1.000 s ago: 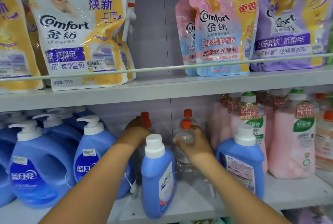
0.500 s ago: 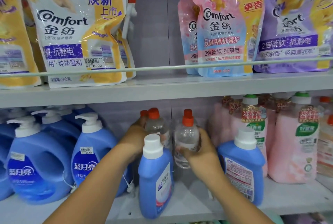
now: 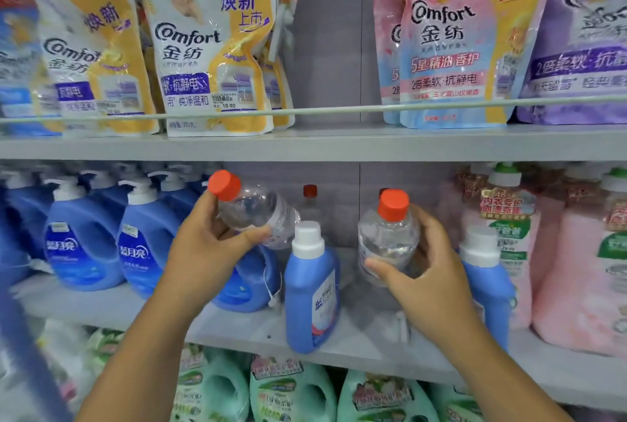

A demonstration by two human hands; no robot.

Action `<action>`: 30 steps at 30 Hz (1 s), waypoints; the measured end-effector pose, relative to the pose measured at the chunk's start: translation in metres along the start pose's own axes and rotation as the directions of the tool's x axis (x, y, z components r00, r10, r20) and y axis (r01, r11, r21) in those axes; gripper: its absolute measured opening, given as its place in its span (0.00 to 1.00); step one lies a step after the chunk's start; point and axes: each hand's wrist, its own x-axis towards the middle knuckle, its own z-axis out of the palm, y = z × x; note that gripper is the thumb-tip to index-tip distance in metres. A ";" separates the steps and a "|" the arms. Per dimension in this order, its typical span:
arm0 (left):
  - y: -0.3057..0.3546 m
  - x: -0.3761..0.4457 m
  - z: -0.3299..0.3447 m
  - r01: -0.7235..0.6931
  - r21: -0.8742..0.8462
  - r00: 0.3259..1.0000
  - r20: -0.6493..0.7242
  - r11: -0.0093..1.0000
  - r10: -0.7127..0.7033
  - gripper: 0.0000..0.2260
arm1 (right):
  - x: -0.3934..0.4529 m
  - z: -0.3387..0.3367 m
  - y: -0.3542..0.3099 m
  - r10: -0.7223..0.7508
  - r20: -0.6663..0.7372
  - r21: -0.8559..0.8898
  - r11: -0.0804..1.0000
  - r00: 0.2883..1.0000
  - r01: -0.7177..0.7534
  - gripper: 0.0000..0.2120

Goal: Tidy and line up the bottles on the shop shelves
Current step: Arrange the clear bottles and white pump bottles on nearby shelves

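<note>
Two clear bottles with orange caps are held in the air before the middle shelf [image 3: 339, 336]: the left hand [image 3: 203, 252] grips one tilted bottle [image 3: 258, 211], the right hand [image 3: 431, 272] wraps an upright one [image 3: 386, 238]. A blue detergent bottle [image 3: 312, 289] stands between them, with a third clear bottle [image 3: 309, 199] behind.

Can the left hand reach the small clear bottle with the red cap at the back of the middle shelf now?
Probably not yet. The left hand already holds a clear bottle, and the blue bottle stands in front of the back bottle.
</note>
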 end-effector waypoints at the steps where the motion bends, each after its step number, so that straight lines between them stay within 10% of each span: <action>1: 0.006 -0.009 -0.004 -0.023 0.012 0.999 -0.045 1.000 0.024 0.22 | -0.004 -0.002 -0.004 -0.006 0.010 0.005 1.000 1.000 0.006 0.36; 6: 0.042 -0.061 -0.025 -0.065 0.011 0.992 -0.109 0.998 0.066 0.24 | -0.035 -0.015 -0.028 0.012 0.012 0.065 0.998 1.000 -0.013 0.35; 17: 0.031 -0.139 0.061 0.060 -0.159 0.952 0.306 0.985 -0.008 0.36 | -0.150 -0.086 -0.073 0.201 -0.189 0.020 0.979 0.961 -0.201 0.32; 30: 0.173 -0.271 0.291 0.076 -0.330 0.860 0.500 0.941 0.105 0.22 | -0.261 -0.370 -0.110 0.188 -0.460 -0.047 0.971 0.868 -0.235 0.34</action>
